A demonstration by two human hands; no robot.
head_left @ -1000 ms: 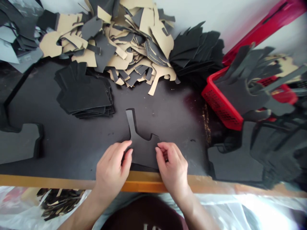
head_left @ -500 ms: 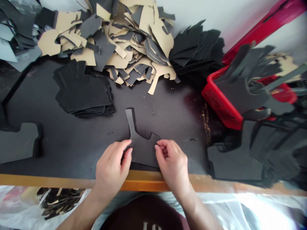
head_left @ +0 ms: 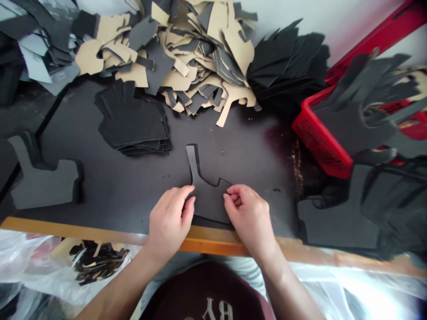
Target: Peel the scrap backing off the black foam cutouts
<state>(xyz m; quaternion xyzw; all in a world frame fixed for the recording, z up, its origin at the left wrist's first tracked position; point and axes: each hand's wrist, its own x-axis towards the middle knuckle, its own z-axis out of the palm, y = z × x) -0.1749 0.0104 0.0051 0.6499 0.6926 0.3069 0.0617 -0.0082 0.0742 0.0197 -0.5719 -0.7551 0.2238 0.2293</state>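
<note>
A dark grey cut-out sheet piece [head_left: 210, 202] with a narrow upright arm lies near the table's front edge. A black layer shows beneath it along the arm and the upper right corner. At its left edge, my left hand [head_left: 171, 215] is closed, thumb and forefinger on the border. My right hand [head_left: 250, 213] pinches the right edge, its other fingers curled in. A stack of similarly shaped grey pieces [head_left: 46, 184] lies to the left, and more such pieces [head_left: 340, 218] lie to the right. Behind the left hand is a fanned stack of black pieces [head_left: 133, 120].
A heap of beige and grey offcuts [head_left: 200, 58] lines the back of the table [head_left: 233, 138]. Beside it stands a fanned black stack [head_left: 287, 62]. A red basket [head_left: 320, 138] full of cut pieces is at the right. Scraps in a plastic bag [head_left: 33, 262] lie below the wooden edge.
The camera view has swung left, bringing more of the left stack into sight. Both hands stay at the piece's edges, with hardly any movement relative to it.
</note>
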